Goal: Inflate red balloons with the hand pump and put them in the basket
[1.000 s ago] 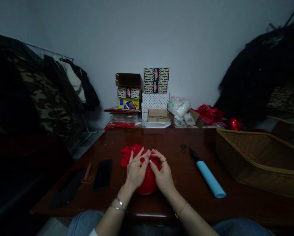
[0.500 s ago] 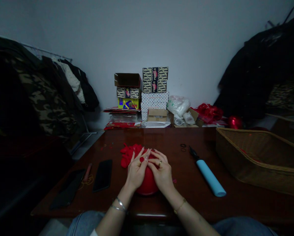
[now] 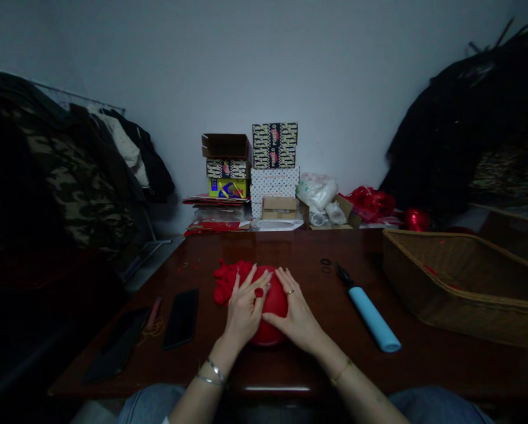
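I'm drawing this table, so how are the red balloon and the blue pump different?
Shape: the red balloon is round, while the blue pump is long and thin.
Colour: the balloon is all red, but the pump is light blue with a black tip.
Touch: the left hand and right hand are on the balloon; neither touches the pump.
Both are on the brown table.

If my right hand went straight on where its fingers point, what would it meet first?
Probably the round red rubber balloon: your right hand seems to lie against it, angled forward and slightly left. Whether it would press in or skim over the curve is unclear here.
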Demonstrator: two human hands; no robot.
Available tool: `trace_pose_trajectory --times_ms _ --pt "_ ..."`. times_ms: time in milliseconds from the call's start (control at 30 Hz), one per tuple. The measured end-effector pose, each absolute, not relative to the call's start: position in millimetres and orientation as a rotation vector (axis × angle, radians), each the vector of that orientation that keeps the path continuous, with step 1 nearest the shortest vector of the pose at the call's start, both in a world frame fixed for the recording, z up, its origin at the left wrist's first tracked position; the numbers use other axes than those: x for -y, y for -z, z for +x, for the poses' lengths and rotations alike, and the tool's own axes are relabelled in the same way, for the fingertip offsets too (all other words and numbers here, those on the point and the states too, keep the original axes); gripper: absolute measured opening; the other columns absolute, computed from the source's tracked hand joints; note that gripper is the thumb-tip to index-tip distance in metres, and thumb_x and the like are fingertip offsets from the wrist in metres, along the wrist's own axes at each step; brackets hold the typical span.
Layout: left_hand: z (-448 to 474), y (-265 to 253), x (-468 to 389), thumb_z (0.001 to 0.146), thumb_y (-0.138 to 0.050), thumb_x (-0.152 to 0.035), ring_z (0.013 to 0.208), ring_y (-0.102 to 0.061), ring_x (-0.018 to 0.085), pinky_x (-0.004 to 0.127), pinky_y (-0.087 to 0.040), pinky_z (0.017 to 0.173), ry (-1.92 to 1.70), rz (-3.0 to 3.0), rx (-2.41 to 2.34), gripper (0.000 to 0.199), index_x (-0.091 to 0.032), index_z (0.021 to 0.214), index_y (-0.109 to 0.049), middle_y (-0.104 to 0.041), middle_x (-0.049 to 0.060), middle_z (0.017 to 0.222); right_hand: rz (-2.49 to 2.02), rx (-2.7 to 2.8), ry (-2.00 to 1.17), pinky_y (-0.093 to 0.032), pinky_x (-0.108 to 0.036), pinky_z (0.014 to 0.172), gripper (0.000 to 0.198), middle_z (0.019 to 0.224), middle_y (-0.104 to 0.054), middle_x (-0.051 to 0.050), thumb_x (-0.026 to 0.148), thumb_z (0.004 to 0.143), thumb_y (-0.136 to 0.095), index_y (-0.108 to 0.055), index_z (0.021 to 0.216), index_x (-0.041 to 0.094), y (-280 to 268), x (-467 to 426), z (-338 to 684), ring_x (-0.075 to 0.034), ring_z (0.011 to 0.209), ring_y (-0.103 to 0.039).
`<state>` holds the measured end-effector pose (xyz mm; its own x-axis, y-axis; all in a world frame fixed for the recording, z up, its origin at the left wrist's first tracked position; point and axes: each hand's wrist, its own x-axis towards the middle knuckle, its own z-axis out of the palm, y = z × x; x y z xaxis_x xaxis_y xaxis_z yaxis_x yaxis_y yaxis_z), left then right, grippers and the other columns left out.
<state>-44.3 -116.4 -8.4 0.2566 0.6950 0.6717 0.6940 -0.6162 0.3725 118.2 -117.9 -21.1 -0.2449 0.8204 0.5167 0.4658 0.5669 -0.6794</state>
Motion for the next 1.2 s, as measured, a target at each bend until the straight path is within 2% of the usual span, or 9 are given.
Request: trace_pose_trajectory --times_ms 100,200,333,533,900,1200 --pt "-37.9 3.7 121.5 0.091 -0.039 -0.019 0.134 -0.027 0.022 0.058 -0.012 0.108 -1.276 2.599 -1.364 0.04 -0.028 0.129 -0.049 -0.053 0.004 0.13 -1.225 2.049 -0.285 -0.011 -0.059 0.107 0.112 0.151 -0.012 -0.01 0.048 0.061 -0.072 -0.002 0.145 0.024 19.4 119.8 125.4 -0.027 0.138 0.0" --pt "-30.7 0.6 124.6 0.09 -0.04 -0.018 0.137 -0.017 0.023 0.061 -0.012 0.106 -1.222 2.631 -1.386 0.043 -0.028 0.131 -0.046 -0.046 0.005 0.137 -1.316 2.102 -0.039 -0.007 -0.064 0.104 0.118 0.151 -0.009 -0.013 0.053 0.059 -0.071 0.005 0.144 0.021 13.7 120.5 132.6 -0.03 0.138 0.005" --pt "-21.2 -0.7 124.1 0.09 -0.04 -0.017 0.138 -0.01 0.023 0.06 -0.016 0.106 -1.191 2.624 -1.4 0.045 -0.03 0.132 -0.045 -0.035 0.004 0.144 -1.357 2.083 0.242 -0.004 -0.067 0.102 0.121 0.15 -0.011 -0.017 0.06 0.057 -0.07 0.002 0.144 0.016 4.3 122.6 144.7 -0.034 0.137 0.006" --pt "-1.6 -6.0 117.8 0.09 -0.04 -0.019 0.137 -0.017 0.022 0.055 -0.023 0.106 -1.212 2.606 -1.374 0.044 -0.03 0.133 -0.044 -0.038 0.005 0.143 -1.398 2.033 0.482 -0.001 -0.067 0.101 0.123 0.149 -0.013 -0.019 0.063 0.055 -0.071 -0.004 0.144 0.012 -6.4 127.0 165.7 -0.037 0.136 0.004" --pt "48.7 -27.7 110.3 0.091 -0.039 -0.023 0.135 -0.024 0.021 0.052 -0.028 0.105 -1.256 2.618 -1.181 0.041 -0.03 0.131 -0.046 -0.041 0.005 0.14 -1.533 1.953 0.633 0.001 -0.066 0.102 0.118 0.149 -0.013 -0.019 0.064 0.053 -0.072 -0.016 0.143 0.011 -25.7 137.0 216.7 -0.039 0.136 0.005" --pt "90.6 -32.1 105.4 0.09 -0.041 -0.02 0.136 -0.021 0.022 0.053 -0.026 0.106 -1.257 2.636 -1.077 0.042 -0.03 0.131 -0.047 -0.038 0.004 0.142 -1.623 1.862 0.706 0.001 -0.067 0.101 0.114 0.15 -0.01 -0.018 0.06 0.055 -0.072 -0.018 0.143 0.014 -32.5 142.7 254.3 -0.039 0.136 0.007"
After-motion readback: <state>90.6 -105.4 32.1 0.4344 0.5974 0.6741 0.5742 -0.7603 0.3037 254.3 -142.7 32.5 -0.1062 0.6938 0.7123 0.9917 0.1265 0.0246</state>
